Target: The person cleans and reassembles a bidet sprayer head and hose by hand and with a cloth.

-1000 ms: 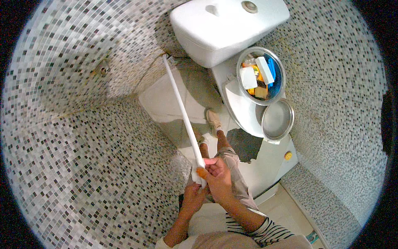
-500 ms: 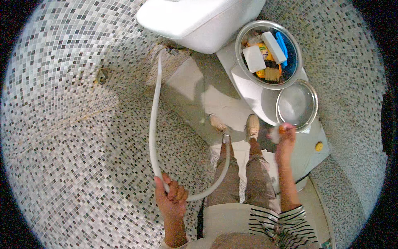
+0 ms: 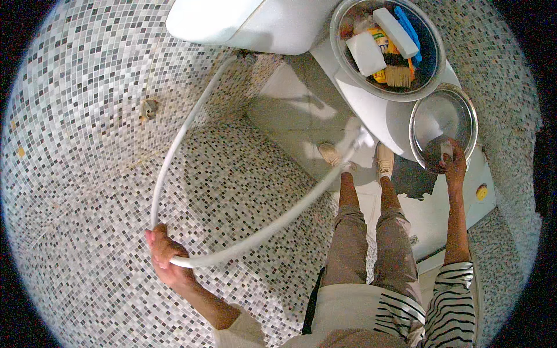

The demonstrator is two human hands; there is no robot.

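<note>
Hose loop [image 3: 261, 236] widened, right fingers [image 3: 459, 154] at bowl [image 3: 441, 116]

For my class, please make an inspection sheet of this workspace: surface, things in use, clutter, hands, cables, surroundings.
Surface: pale floor tiles, with a ragged-edged dark patch.
Things in use: white hose, looping from low on the wall, its free end blurred; shallow round pan.
Clutter: metal bowl on the white toilet lid, holding a brush, white blocks and a blue item; yellow round object.
Hands: left hand closed around the hose; right hand at the pan's near edge, grip unclear.
Cables: nothing seen.
Surroundings: mosaic walls, white tank, metal wall fitting.
</note>
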